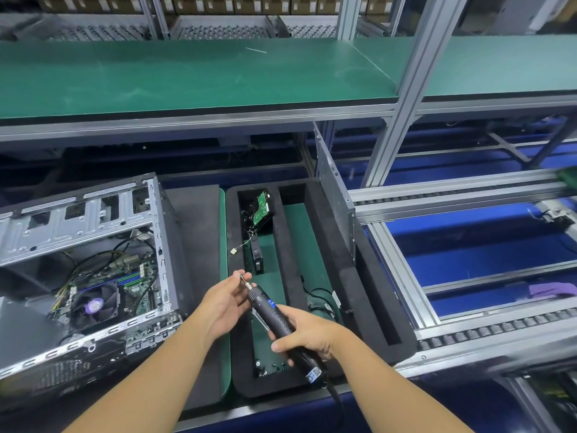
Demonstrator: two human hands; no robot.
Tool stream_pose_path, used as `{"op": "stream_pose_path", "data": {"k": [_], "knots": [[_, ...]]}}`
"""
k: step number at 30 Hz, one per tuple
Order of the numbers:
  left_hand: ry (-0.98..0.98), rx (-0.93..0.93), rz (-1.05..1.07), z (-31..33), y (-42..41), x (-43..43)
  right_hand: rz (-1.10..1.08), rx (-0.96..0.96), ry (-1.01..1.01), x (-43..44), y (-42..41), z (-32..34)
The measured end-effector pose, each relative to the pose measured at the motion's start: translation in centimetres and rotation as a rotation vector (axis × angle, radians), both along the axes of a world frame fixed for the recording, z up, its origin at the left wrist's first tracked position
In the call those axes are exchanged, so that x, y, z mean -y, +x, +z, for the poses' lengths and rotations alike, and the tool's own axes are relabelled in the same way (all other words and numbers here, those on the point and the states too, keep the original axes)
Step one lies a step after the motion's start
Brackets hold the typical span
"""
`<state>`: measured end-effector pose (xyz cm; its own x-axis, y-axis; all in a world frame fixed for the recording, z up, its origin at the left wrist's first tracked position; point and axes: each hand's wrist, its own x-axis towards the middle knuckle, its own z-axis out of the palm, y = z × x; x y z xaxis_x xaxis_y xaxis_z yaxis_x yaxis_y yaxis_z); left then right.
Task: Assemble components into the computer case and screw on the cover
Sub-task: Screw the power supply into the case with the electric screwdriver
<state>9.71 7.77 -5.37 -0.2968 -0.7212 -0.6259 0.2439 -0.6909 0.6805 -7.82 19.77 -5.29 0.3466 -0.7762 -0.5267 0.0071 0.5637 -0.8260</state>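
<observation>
Black, the electric screwdriver [274,317] sits in the right hand's [304,334] curled grip, long axis slanting up-left, while the left hand [223,303] pinches its bit [245,281] (any screw there is too small to tell); the open computer case [93,276] lies left of both hands, nearer the left one, so the tip must swing leftward. Its cover [335,201] stands on edge at the foam tray's [343,276] right side.

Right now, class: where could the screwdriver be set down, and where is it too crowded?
Free: the dark mat between computer case and foam tray; the far half of the tray's right slot; the green shelf above. Crowded: the tray's left slot, with hard drive, wires and screws; inside the case.
</observation>
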Motion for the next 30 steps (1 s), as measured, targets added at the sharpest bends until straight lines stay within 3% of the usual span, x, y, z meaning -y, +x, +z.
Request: {"op": "stream_pose_path", "data": {"k": [9,16,19,24,30], "knots": [[-0.041,0.029,-0.008,1.2,-2.2,1.3,-0.089,-0.049,0.036,0.6,0.0,1.6],[-0.047,-0.019,0.003,2.8,-3.2,1.3,-0.139,-0.116,-0.062,-0.2,-0.4,2.4],[-0.067,-0.042,0.024,4.3,-3.7,0.7,-0.187,-0.043,-0.089,-0.9,-0.3,3.1],[-0.119,-0.173,-0.01,8.7,-4.1,-0.8,-0.302,-0.083,-0.244,-2.7,1.4,5.2],[-0.196,-0.259,-0.051,12.8,0.6,-2.1,-0.334,-0.129,-0.359,-4.1,6.8,9.5]]}}
